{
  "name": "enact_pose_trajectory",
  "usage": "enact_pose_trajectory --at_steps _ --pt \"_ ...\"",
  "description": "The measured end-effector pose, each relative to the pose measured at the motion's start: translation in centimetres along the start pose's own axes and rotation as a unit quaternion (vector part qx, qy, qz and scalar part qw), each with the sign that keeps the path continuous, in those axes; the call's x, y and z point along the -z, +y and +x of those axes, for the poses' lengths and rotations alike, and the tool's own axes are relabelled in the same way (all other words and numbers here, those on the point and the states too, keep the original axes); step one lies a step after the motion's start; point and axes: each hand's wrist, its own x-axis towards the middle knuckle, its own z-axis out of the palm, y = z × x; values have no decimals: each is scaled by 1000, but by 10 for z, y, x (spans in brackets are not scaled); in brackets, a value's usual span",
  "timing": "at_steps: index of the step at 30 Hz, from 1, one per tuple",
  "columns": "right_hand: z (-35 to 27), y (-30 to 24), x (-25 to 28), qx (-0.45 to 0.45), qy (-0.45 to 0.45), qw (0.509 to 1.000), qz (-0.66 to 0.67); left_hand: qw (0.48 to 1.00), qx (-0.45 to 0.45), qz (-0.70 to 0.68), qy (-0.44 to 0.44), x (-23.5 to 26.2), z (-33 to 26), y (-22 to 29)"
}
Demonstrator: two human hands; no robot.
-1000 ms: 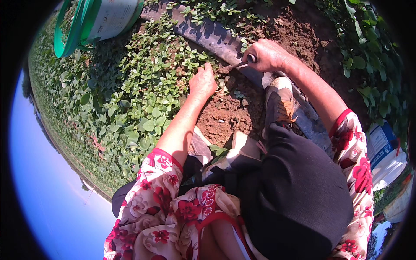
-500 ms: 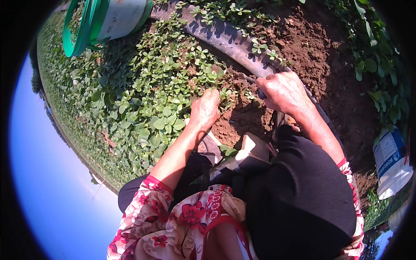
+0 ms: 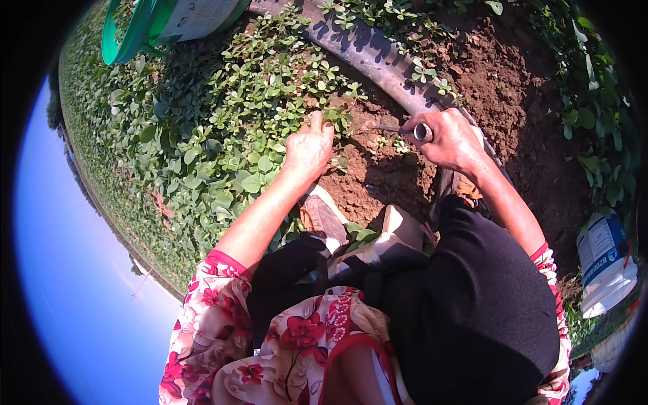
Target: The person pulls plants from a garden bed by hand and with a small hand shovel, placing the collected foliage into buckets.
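Note:
My left hand (image 3: 310,150) is at the edge of the low leafy plants (image 3: 270,88), palm down. Its index finger and thumb are stretched out and apart, touching the leaves; the other fingers are hidden beneath. My right hand (image 3: 445,140) is closed around a small hand tool (image 3: 423,132), whose round handle end faces up. A thin metal shaft points left from the fist, just above the bare brown soil (image 3: 378,172). Whether the tool has a wider blade cannot be made out. A few small sprigs lie on the soil between my hands.
A dark drip hose (image 3: 364,57) runs diagonally beyond my hands. At the upper left lies a green-rimmed bucket (image 3: 196,17), tipped on its side. A white and blue bucket (image 3: 604,263) is at the right. My shoes (image 3: 325,219) are close below the dug soil.
My left hand has shifted slightly left, and its index finger now points out from the thumb. My right hand has turned, showing the tool's handle end and shaft. The view has tilted a little.

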Motion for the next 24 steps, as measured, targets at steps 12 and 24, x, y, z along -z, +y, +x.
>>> enact_pose_trajectory --at_steps 12,24 --pt "-1 1 -45 -46 -30 996 71 996 33 21 78 -22 -30 -38" --pt "-19 29 -66 -36 8 995 96 968 122 -210 69 -27 -37 -38"
